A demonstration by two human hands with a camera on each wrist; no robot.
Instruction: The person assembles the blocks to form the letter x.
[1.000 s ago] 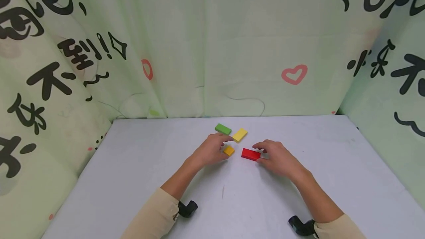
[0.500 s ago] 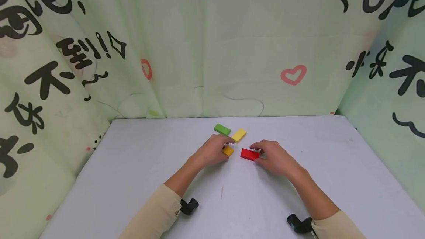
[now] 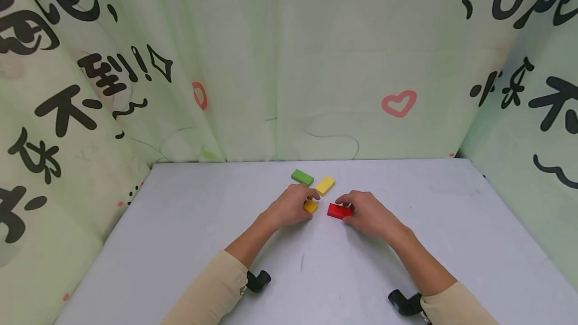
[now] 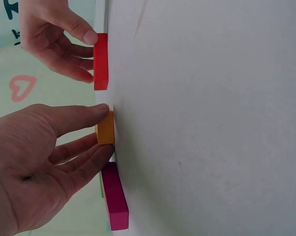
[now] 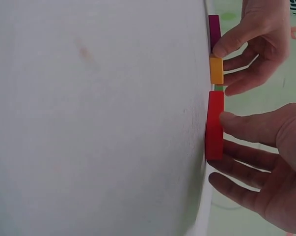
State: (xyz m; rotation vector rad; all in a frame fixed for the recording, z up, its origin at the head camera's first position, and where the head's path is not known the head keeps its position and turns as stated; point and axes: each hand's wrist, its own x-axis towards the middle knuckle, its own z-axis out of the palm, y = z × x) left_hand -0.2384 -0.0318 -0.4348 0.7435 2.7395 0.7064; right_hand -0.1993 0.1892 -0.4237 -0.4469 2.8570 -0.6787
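My left hand pinches a small orange block, thumb at one end and fingers at the other, as the left wrist view shows. On the right, my right hand grips the right part of a longer red block, its thumb on the near side and its fingers behind. The two blocks lie a short gap apart on the white table. A magenta block sits beside the left fingertips in the left wrist view; in the head view the left hand hides it.
Just beyond the hands lie a green block and a yellow block, close together. A pale green curtain with black lettering and hearts hangs behind the white table and along both sides.
My right hand has moved slightly left, its fingers reaching further over the red block. The left hand stays at the orange block; the other blocks have not moved.
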